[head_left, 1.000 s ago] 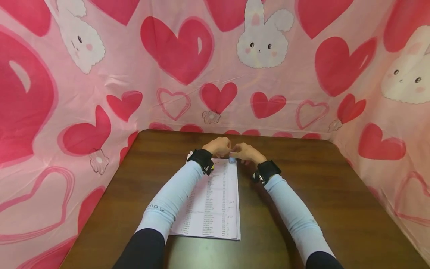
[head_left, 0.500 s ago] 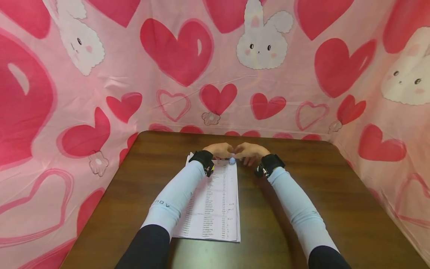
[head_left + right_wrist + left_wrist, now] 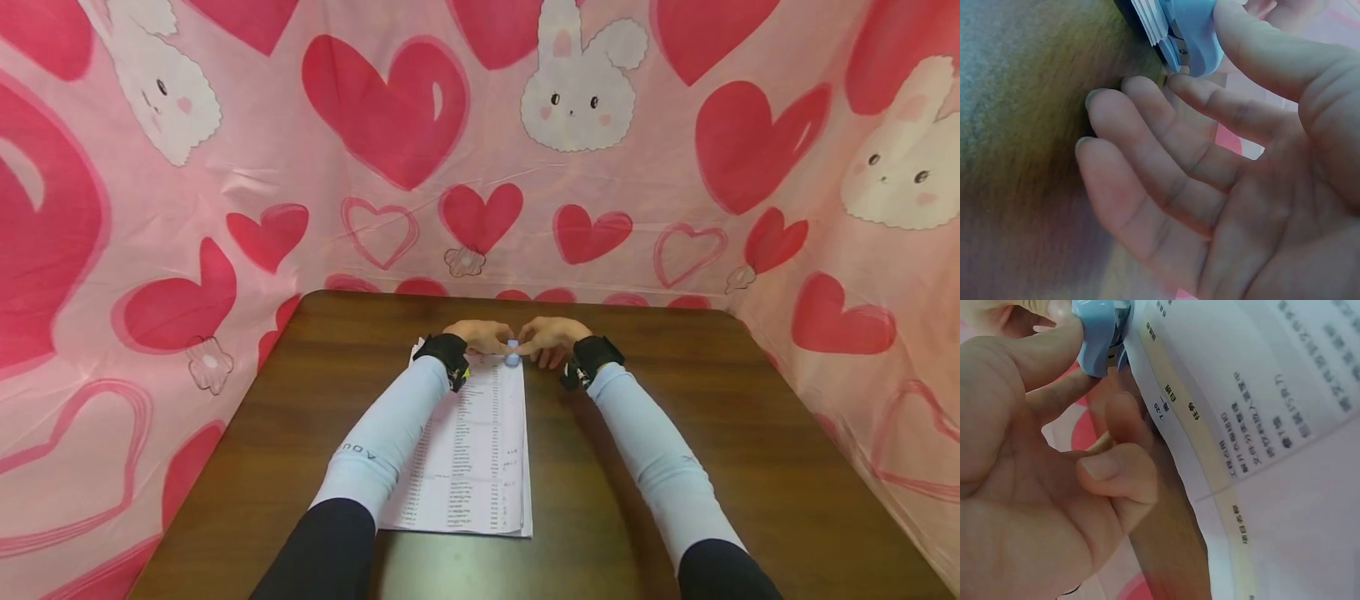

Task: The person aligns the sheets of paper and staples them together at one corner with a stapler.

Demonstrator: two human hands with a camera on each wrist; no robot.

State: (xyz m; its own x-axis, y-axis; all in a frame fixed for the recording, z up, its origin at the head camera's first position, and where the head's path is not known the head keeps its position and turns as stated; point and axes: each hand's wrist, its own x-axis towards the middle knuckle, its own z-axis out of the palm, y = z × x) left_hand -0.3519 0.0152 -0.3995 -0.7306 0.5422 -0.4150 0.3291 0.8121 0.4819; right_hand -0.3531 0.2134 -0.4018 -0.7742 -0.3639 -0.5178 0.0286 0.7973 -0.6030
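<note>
A small light blue stapler [image 3: 512, 357] sits over the far right corner of a stack of printed sheets [image 3: 472, 450], whose edge enters its mouth. My left hand [image 3: 482, 336] pinches the stapler from the left, thumb above and index finger below, as the left wrist view shows on the blue body [image 3: 1094, 334]. From the right, my right hand [image 3: 553, 336] pinches it too, its thumb on the curved top and its index fingertip under the end. The other fingers [image 3: 1125, 134] of that hand are loosely bent beside the table. Several sheet edges [image 3: 1149, 22] show in the right wrist view.
The brown wooden table [image 3: 675, 433] extends on both sides of the sheets. A pink curtain [image 3: 645, 175] with hearts and rabbits hangs behind and beside it. Black straps with wrist cameras [image 3: 596, 354] sit on both wrists.
A second ago my left hand was more curled and the right fingers were over the stapler. Both hands have since lowered their wrists a little and settled on either side of it. The sheets stay put.
</note>
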